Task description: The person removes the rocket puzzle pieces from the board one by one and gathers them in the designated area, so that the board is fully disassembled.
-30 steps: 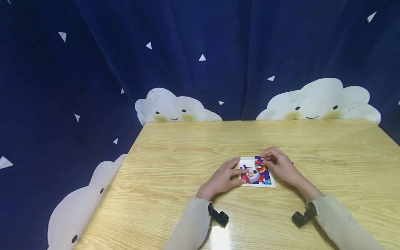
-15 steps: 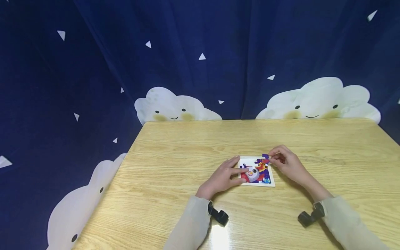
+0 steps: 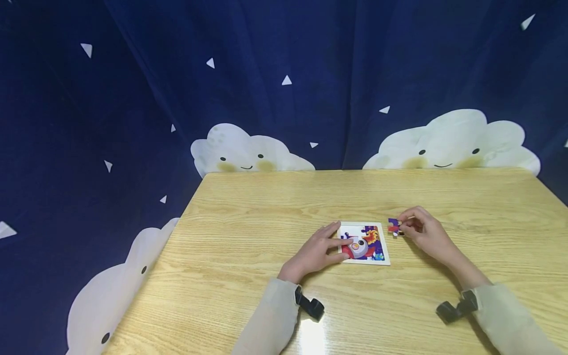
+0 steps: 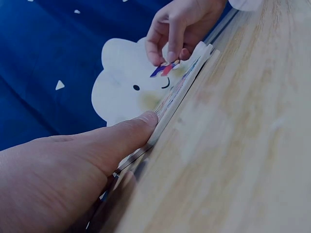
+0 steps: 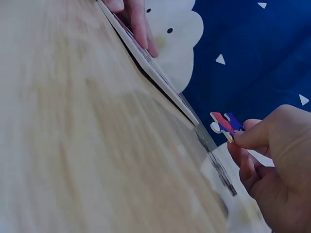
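A small jigsaw puzzle in a white frame tray (image 3: 385, 246) lies on the table, showing a penguin picture. Its upper left part is bare white. My left hand (image 3: 312, 251) rests on the tray's left side, fingers spread across frame and picture; the thumb (image 4: 138, 127) touches the near edge in the left wrist view. To the tray's right, my right hand (image 3: 428, 237) pinches a purple and red puzzle piece (image 3: 392, 227) between thumb and fingers. In the right wrist view this piece (image 5: 224, 124) is held above the table, apart from the tray.
Thin flat pieces (image 5: 222, 172) lie on the wooden table (image 3: 248, 217) beneath my right hand in the right wrist view; the head view hides them. A dark blue curtain (image 3: 275, 44) with white clouds and triangles hangs behind the table.
My right hand has lifted the purple and red puzzle piece from the tray's top and carried it right, past the frame. The left hand stays in place.
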Tool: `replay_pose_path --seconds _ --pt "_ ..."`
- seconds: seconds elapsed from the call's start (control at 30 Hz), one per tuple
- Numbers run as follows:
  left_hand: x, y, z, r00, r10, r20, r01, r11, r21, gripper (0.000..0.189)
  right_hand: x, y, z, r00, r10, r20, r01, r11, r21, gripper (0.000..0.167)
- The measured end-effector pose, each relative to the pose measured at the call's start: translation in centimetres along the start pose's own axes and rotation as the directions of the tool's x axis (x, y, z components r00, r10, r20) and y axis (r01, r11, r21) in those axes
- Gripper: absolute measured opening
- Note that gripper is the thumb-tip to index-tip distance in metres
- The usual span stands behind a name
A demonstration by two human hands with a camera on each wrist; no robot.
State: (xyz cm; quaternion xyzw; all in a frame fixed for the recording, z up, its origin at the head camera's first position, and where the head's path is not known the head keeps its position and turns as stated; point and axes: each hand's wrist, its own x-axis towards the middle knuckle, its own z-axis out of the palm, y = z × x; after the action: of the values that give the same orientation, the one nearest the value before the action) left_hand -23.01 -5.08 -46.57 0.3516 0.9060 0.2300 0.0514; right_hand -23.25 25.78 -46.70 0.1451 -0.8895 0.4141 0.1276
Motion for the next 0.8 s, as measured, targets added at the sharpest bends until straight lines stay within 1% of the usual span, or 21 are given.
replay_pose_path --seconds 0.17,0.3,0.4,0.57,0.8 --pt "0.0 0.0 0.0 1.0 0.0 0.0 0.0 1.0 -0.004 0.045 -0.4 0.6 -0.6 1.0 -0.001 -0.007 0.001 1.0 -0.008 0.018" --pt "0.0 0.0 0.0 1.0 0.007 -0.004 -0.007 1.0 0.0 0.045 -0.6 1.1 -1.1 1.0 0.005 -0.026 -0.006 0.999 -0.047 0.017" --pt "0.0 0.0 0.1 1.0 0.006 -0.004 -0.006 1.0 0.002 0.044 -0.9 1.4 -1.5 0.999 0.015 -0.032 -0.016 0.998 -0.057 0.017" --pt "-0.1 0.1 0.0 1.0 0.004 -0.003 -0.004 1.0 0.001 0.044 -1.3 1.9 -2.2 0.999 0.025 -0.036 -0.027 0.998 -0.051 0.017" --pt "-0.1 0.1 -0.1 1.0 0.002 -0.002 -0.002 1.0 0.006 0.044 -1.7 2.9 -3.3 0.999 0.019 -0.038 -0.02 0.999 -0.043 0.017"
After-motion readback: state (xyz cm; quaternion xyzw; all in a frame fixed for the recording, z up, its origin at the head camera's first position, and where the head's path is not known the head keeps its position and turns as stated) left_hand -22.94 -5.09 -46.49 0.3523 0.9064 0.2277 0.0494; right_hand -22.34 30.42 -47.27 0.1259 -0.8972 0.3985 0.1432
